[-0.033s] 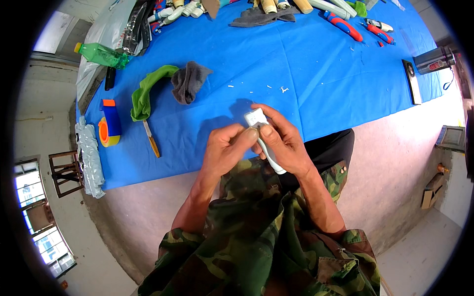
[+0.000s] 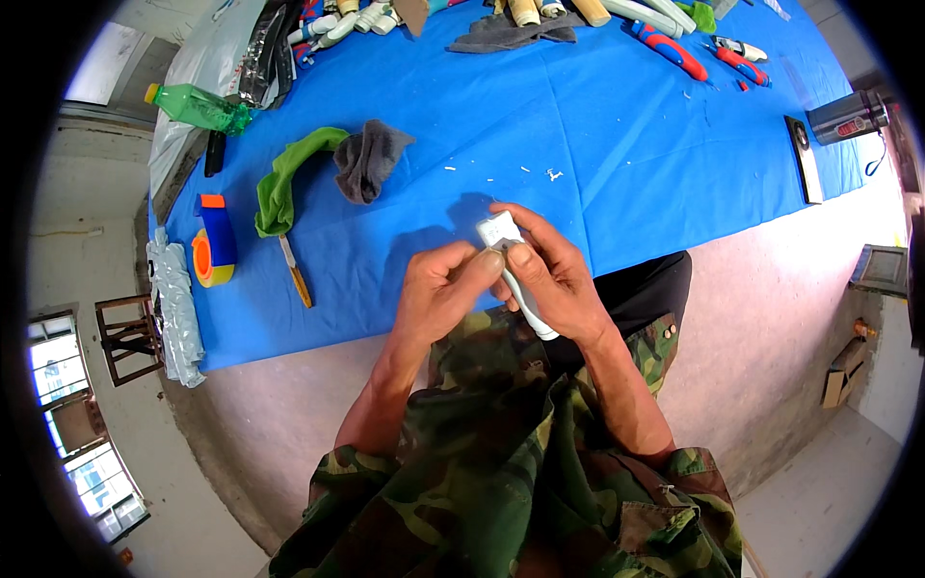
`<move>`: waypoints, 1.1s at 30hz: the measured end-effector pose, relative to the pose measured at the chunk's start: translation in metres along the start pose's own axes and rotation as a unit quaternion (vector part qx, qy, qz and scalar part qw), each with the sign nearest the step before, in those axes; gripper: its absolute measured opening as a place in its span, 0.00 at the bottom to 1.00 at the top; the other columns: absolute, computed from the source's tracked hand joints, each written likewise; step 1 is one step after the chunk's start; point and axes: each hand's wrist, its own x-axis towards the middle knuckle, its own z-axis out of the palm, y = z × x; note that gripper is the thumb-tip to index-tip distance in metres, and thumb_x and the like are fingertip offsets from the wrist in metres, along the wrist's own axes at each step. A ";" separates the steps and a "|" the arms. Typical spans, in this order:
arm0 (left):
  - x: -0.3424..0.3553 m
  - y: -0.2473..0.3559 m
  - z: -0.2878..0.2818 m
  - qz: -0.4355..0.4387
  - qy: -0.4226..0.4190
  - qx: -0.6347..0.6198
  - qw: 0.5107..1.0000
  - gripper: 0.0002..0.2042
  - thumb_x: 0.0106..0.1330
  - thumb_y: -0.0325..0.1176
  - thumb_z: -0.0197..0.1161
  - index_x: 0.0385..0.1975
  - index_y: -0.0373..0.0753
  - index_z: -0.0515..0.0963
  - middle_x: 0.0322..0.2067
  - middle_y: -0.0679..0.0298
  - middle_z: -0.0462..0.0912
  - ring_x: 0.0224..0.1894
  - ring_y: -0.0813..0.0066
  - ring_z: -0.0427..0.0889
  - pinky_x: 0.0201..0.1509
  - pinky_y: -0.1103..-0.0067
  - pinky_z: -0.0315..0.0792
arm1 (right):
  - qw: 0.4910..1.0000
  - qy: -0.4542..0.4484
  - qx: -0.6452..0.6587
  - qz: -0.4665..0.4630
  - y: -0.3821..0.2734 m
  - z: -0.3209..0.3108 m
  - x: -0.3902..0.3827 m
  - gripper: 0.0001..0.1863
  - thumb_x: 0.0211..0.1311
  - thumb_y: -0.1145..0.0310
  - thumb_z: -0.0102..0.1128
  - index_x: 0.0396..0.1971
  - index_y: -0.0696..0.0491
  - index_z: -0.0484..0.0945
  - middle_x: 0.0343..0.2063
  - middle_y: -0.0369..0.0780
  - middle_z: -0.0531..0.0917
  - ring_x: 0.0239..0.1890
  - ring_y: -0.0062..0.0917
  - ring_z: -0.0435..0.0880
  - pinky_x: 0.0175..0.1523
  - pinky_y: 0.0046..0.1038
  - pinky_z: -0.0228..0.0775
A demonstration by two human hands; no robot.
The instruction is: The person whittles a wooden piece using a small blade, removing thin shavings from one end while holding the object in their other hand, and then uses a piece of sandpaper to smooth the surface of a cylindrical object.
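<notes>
A slim white plastic piece (image 2: 499,227) is held in both my hands just off the front edge of the blue-covered table (image 2: 646,135). My right hand (image 2: 559,279) wraps round it, thumb on its face near the upper end and fingers behind. My left hand (image 2: 443,289) has its fingers curled, the thumb tip pressed to the piece beside my right thumb; any small item under the thumbs is too small to name. White shavings (image 2: 554,174) lie on the cloth beyond my hands. A green cloth (image 2: 277,193) and a grey cloth (image 2: 371,159) lie to the left.
Left: wooden-handled tool (image 2: 301,284), tape roll (image 2: 212,250), green bottle (image 2: 193,106), silver packet (image 2: 175,308). Back: pale curved parts (image 2: 646,14), red-and-blue tools (image 2: 670,50). Right: grey cup (image 2: 843,118), long flat bar (image 2: 804,159). My camouflage-clad legs are below the table edge.
</notes>
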 end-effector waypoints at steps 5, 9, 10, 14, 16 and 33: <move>0.000 0.002 -0.006 -0.025 -0.040 -0.011 0.999 0.13 0.75 0.30 0.61 0.30 0.28 0.82 0.26 0.60 0.87 0.30 0.79 0.85 0.34 0.81 0.77 | 1.000 0.001 0.011 0.014 -0.001 0.000 0.000 0.27 0.78 0.57 0.55 0.70 0.54 0.68 0.33 0.34 0.79 0.30 0.14 0.78 0.33 0.19 0.73; -0.001 0.004 -0.004 -0.021 -0.036 -0.003 0.999 0.12 0.75 0.30 0.61 0.30 0.28 0.82 0.26 0.60 0.87 0.30 0.79 0.85 0.34 0.81 0.77 | 1.000 0.001 0.006 0.012 -0.001 0.000 -0.001 0.27 0.79 0.57 0.55 0.70 0.54 0.67 0.32 0.34 0.79 0.30 0.14 0.78 0.33 0.20 0.73; -0.001 0.006 -0.004 -0.029 -0.040 -0.001 0.999 0.12 0.75 0.30 0.60 0.30 0.28 0.82 0.26 0.60 0.87 0.30 0.79 0.85 0.34 0.81 0.77 | 1.000 -0.005 0.009 0.004 0.000 -0.001 -0.001 0.27 0.79 0.57 0.55 0.70 0.54 0.67 0.32 0.34 0.79 0.30 0.14 0.77 0.33 0.20 0.72; -0.001 -0.002 0.001 0.000 -0.009 0.001 1.000 0.17 0.75 0.37 0.62 0.22 0.37 0.76 0.14 0.73 0.70 0.17 0.91 0.64 0.19 0.83 0.53 | 1.000 -0.011 0.008 -0.008 0.002 0.000 -0.001 0.28 0.79 0.57 0.54 0.71 0.54 0.66 0.34 0.34 0.79 0.30 0.15 0.77 0.33 0.20 0.72; 0.000 -0.001 0.003 -0.001 -0.010 -0.003 1.000 0.17 0.75 0.37 0.62 0.22 0.37 0.76 0.14 0.73 0.70 0.17 0.90 0.64 0.19 0.83 0.54 | 1.000 -0.007 0.011 -0.006 0.002 -0.001 -0.001 0.28 0.79 0.57 0.54 0.71 0.54 0.66 0.35 0.34 0.79 0.30 0.14 0.77 0.33 0.20 0.72; -0.002 0.002 -0.003 -0.024 -0.025 0.008 0.999 0.13 0.75 0.30 0.61 0.30 0.28 0.82 0.26 0.60 0.87 0.30 0.80 0.85 0.34 0.80 0.78 | 1.000 0.009 0.008 -0.004 0.001 0.000 0.001 0.26 0.78 0.57 0.56 0.68 0.54 0.69 0.31 0.34 0.80 0.28 0.14 0.78 0.31 0.19 0.72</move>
